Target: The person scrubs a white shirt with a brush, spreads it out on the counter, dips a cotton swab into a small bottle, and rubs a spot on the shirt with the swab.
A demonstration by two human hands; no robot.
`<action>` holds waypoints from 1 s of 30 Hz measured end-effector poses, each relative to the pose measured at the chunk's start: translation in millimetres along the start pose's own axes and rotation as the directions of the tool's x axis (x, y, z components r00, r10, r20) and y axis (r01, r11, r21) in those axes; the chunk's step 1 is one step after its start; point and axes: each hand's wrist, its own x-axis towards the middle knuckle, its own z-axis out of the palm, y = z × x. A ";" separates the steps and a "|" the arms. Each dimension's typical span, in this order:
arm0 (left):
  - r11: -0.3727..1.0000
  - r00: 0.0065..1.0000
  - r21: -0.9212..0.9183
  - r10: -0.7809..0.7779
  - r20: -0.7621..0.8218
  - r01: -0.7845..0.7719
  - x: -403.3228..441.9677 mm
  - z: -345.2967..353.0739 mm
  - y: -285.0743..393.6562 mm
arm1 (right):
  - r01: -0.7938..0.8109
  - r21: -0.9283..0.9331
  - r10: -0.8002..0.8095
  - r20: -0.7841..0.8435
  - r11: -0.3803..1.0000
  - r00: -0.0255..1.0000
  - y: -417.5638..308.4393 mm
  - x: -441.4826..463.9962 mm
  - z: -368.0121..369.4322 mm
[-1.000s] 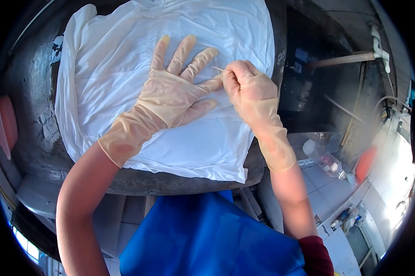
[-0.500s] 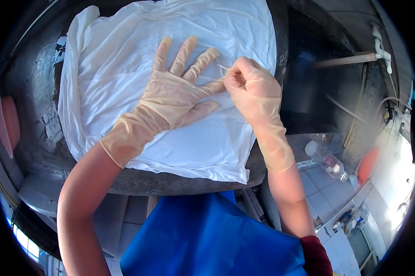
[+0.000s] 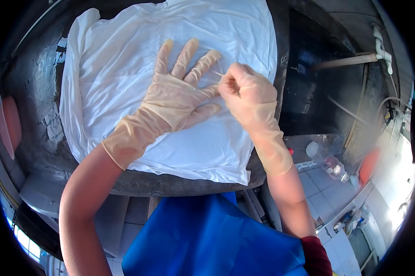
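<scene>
My left hand (image 3: 170,94), in a pale translucent rubber glove, lies palm down with fingers spread on a rumpled white cloth (image 3: 124,83). My right hand (image 3: 249,89), gloved alike, is closed in a pinch at the tip of my left index finger. A thin whitish strip (image 3: 217,72) sticks out from the right fingers; what it is I cannot make out. The left index fingertip is hidden behind the right hand. The cloth covers most of a dark, worn slab (image 3: 179,186).
A dark basin (image 3: 308,87) adjoins the slab on the right, with a white pipe fitting (image 3: 381,48) above it. A clear plastic bottle (image 3: 332,165) lies on the right. At far left is a pink basin (image 3: 8,126). A blue apron (image 3: 212,234) covers my front.
My right hand has shifted slightly left and down, still pinched by the left index finger. The left hand stays spread on the cloth, almost unmoved.
</scene>
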 end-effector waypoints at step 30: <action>0.998 0.996 -0.031 0.045 -0.079 -0.048 -32.8 10.9 14.7 | -0.315 0.872 0.368 0.173 0.374 0.914 12.3 9.1 1.1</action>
